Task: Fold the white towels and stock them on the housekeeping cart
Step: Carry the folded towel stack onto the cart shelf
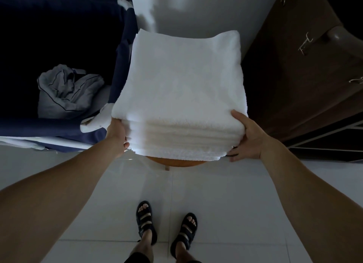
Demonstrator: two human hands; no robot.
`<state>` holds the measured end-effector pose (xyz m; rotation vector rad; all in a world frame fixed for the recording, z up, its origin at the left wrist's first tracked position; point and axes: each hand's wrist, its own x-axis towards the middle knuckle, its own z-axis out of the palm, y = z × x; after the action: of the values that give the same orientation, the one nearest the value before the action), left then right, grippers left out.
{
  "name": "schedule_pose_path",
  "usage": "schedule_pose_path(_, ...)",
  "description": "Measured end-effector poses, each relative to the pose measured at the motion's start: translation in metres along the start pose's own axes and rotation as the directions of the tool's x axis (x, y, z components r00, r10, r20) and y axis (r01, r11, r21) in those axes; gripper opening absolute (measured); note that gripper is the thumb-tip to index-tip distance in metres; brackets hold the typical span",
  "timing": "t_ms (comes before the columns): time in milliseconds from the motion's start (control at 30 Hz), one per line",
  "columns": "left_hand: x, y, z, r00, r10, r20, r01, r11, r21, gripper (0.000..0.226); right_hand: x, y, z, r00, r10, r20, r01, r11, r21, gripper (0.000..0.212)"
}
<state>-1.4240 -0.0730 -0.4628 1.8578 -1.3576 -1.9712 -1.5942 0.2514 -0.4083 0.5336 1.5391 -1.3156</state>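
Seen from the head camera, a stack of folded white terry towels (182, 97) is held at the centre of the frame, above a round orange-brown wooden stool (176, 162) of which only the near edge is visible beneath the lowest towel. Whether the stack rests on the stool or is lifted just clear of it cannot be told.

The stack is clamped from both sides. The left hand (117, 133) is pressed against its left side, with the fingertips curled in under the lower towels. The right hand (247, 135) is set against the right side: its thumb is laid over the top towel and its fingers are hooked beneath the bottom one. Both forearms are stretched forward, bare.

Just beside the stack on the left, a dark blue fabric bin (59, 129) is seen, touching or nearly touching the towels. A crumpled grey cloth with dark piping (66, 93) lies inside it, and a scrap of white cloth (96, 121) is draped over its near corner. On the right, a dark brown wooden cabinet (294, 66) with metal handles is visible. Below, black strapped sandals (146, 221) are planted on a white tiled floor (225, 194).
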Motion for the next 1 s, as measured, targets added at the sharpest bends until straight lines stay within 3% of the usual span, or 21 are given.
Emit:
schedule_pose_path(167, 0.003, -0.001, -0.003, 0.999, -0.032, -0.008, 0.032, 0.998, 0.050, 0.035, 0.002, -0.001, 0.005, 0.995, -0.099, -0.015, 0.100, 0.991, 0.084, 0.078)
schedule_pose_path(333, 0.005, -0.004, -0.007, 0.997, -0.059, 0.053, 0.056, 0.997, 0.048, 0.030, 0.000, 0.007, 0.004, 1.000, 0.025, -0.006, -0.025, 1.000, -0.001, 0.095)
schedule_pose_path(433, 0.007, -0.005, -0.005, 0.999, -0.029, 0.033, 0.029, 0.999, 0.015, 0.028, 0.004, 0.010, 0.004, 0.999, -0.052, -0.009, 0.052, 0.998, 0.043, 0.086)
schedule_pose_path(567, 0.013, -0.002, -0.007, 0.991, 0.042, -0.131, -0.035, 0.998, 0.061, 0.044, 0.004, 0.002, 0.003, 0.981, -0.171, -0.094, 0.162, 0.982, -0.097, 0.056)
schedule_pose_path(700, 0.008, 0.001, -0.005, 0.988, 0.094, 0.126, -0.079, 0.989, -0.122, 0.048, 0.006, -0.009, -0.004, 0.971, -0.235, 0.043, 0.234, 0.972, 0.035, 0.033)
schedule_pose_path(767, 0.003, 0.006, -0.006, 0.963, 0.091, 0.255, -0.022, 0.965, -0.262, 0.050, 0.009, -0.013, -0.005, 0.965, -0.242, 0.101, 0.234, 0.968, 0.088, 0.039)
schedule_pose_path(833, 0.001, 0.013, -0.009, 0.956, 0.063, 0.286, 0.035, 0.945, -0.325, 0.061, 0.013, -0.018, -0.006, 0.968, -0.221, 0.116, 0.212, 0.974, 0.085, 0.052)
schedule_pose_path(933, 0.005, 0.025, -0.011, 0.934, 0.033, 0.355, 0.055, 0.970, -0.235, 0.079, 0.015, -0.025, -0.005, 0.974, -0.188, 0.128, 0.184, 0.982, 0.048, 0.041)
schedule_pose_path(1000, 0.004, 0.033, -0.010, 0.890, 0.027, 0.454, 0.046, 0.988, -0.150, 0.078, 0.017, -0.027, -0.006, 0.974, -0.187, 0.126, 0.180, 0.982, 0.063, 0.030)
